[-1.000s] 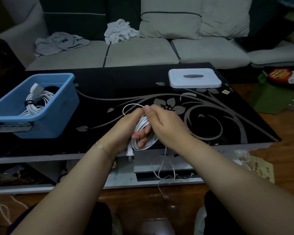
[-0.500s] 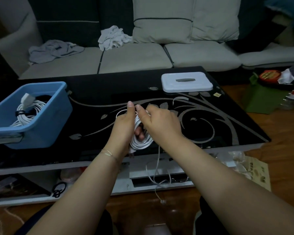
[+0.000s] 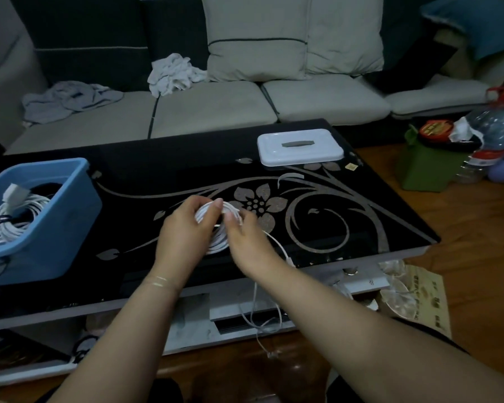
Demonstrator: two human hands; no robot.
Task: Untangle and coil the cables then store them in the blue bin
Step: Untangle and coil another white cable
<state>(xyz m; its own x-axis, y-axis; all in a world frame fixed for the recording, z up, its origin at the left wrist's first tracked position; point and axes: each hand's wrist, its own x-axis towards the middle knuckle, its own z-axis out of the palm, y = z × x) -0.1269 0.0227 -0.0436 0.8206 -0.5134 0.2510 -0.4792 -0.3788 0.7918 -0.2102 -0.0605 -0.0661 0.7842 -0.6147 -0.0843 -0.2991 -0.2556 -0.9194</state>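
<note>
Two hands: both are working above the middle of the black glass table (image 3: 361, 228), by its flower pattern.
Cable look: the white cable (image 3: 216, 242) is showing as a flat bundle of thin round loops, wound several turns deep, pale against the dark glass.
Loose end: one strand is running out from under the right hand (image 3: 245, 245), crossing the table's near edge and hanging in slack loops down toward the floor.
Blue bin (image 3: 56, 228): it is sitting at the table's left end, well apart from the hands, and is already holding a coiled white cable (image 3: 15, 222) with a dark tie round it and a white plug on top.
White lid (image 3: 300, 146): it is lying flat on the far right part of the table, apart from everything else.
Around: a pale sofa (image 3: 216, 109) with crumpled cloths (image 3: 172, 74) is standing behind the table; a green box (image 3: 425, 170) and a plastic bottle (image 3: 489, 135) are sitting on the floor to the right.
In the way: the two hands are covering much of the bundle, so its full outline is not showing.
Left hand (image 3: 184, 237): its fingers are curling round the left side of the bundle, fingertips pinching the upper loops.
Right hand: its fingers are bending over the bundle's right side and appear to be closing on the outgoing strand, though motion blur is making the exact hold unclear.
</note>
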